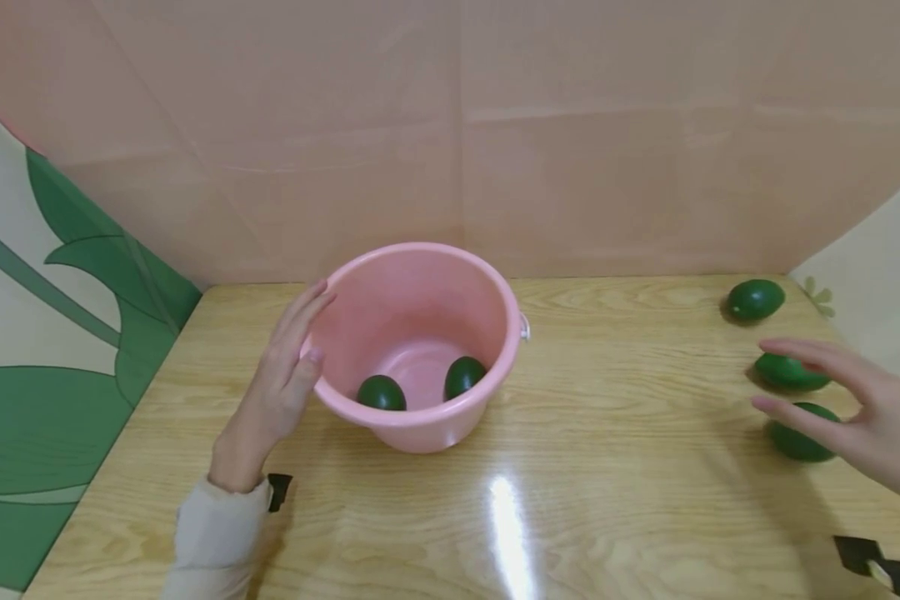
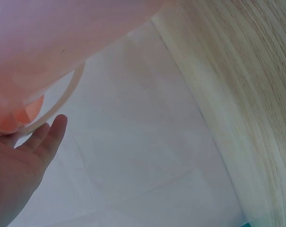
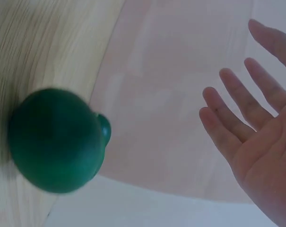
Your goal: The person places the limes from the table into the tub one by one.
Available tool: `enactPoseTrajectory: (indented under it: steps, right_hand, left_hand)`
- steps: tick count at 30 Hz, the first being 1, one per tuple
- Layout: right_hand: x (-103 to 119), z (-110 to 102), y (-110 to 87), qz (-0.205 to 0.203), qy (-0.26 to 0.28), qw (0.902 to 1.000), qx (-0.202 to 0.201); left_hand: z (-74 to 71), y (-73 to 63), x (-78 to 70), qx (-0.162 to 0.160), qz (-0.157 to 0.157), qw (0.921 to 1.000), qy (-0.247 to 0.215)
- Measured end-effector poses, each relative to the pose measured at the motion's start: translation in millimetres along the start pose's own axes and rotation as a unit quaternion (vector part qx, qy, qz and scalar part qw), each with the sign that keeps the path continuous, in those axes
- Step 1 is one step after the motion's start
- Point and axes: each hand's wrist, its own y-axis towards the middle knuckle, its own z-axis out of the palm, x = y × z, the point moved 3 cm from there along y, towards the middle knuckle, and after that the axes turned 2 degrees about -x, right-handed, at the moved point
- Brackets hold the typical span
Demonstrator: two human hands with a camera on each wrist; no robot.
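Pink bucket (image 1: pixel 420 437): on the table, a bit L of the centre; in head cam we look into its mouth.
Fruits in bucket: 2 pcs, dark green, oval. We see the left fruit (image 1: pixel 381 392) and the right fruit (image 1: pixel 464 378) at the bottom, apart from each other; the near rim hides a small part of both.
Fruits on table: 3 pcs, same colour, at the R side, well apart from the bucket. The far fruit (image 1: pixel 755 300) lies near the back wall (image 1: pixel 570 183); the middle fruit (image 1: pixel 786 375) and the near fruit (image 1: pixel 798 449) lie just beside each other, partly behind the R hand. If these 2 touch, we cannot tell.
L hand (image 1: pixel 281 383): at L side of the bucket rim, touching it. Fingers approx. straight, thumb at the rim.
R hand (image 1: pixel 892 433): by the middle and near fruits. Fingers straight and spread, thumb apart, holding nothing; in R wrist cam we see a gap between fingers and the closest fruit.
Handle (image 2: pixel 73 86): pale, curved, on the bucket, next to L fingers in L wrist cam.
Table (image 1: pixel 615 467): light wood pattern, w/ a bright reflection in front.
Side panel (image 1: pixel 45 433): at L, w/ green leaf pattern.
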Motion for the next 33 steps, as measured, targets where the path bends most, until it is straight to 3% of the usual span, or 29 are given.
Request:
enactPoseTrajectory:
  steps: [4,11,24,30,33]
  right_hand:
    - [-10.4,-2.2,-5.5,0.011,0.002,0.9999,0.005]
    - [-26.3,1.3,-22.5,0.088,-0.006,0.9955,0.036]
    - [-35.6,-6.3,-25.3,0.029,-0.021,0.9991,0.022]
    - [-47.8,-4.6,-33.7,0.057,-0.017,0.9977,0.032]
    - [-58.2,-4.5,-42.8,0.096,-0.007,0.9942,0.047]
  left_hand:
    - [-0.4,-0.1,0.3,0.002,-0.005,1.0,0.001]
    - [0.1,0.1,0.2,0.0,-0.002,1.0,0.005]
    - [0.3,-0.5,-0.4,-0.007,0.006,1.0,-0.001]
    - [0.8,-0.4,-0.5,-0.006,0.008,0.9999,0.002]
    - [0.9,-0.4,-0.3,-0.003,0.007,1.0,0.004]
